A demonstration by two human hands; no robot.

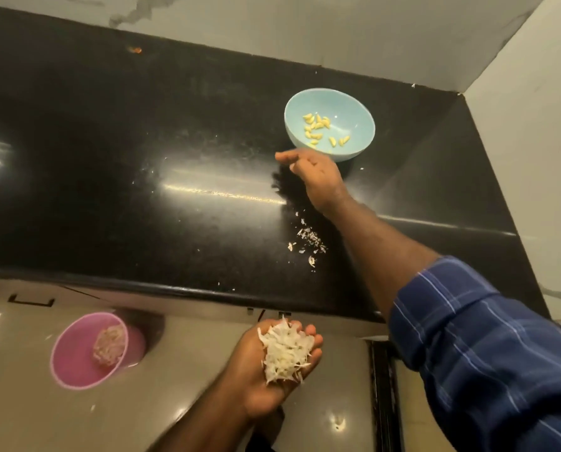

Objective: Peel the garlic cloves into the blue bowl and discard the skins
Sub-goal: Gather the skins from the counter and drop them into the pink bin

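While the left hand (272, 360) is cupped under a heap of garlic skins (285, 352), fingers curled round it, the right hand (311, 171) reaches over the counter (142, 158), fingers loose and holding nothing. The peeled cloves (319, 128) lie in the blue bowl (354, 106). A few skins (308, 239) are left on the counter. Sweep them gently to the edge, keep the full hand level, then tip it into the pink bin (73, 353).

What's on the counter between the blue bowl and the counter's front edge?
Head view: the right hand hovers just before the blue bowl; nearer the edge lies a small scatter of garlic skins on the black counter.
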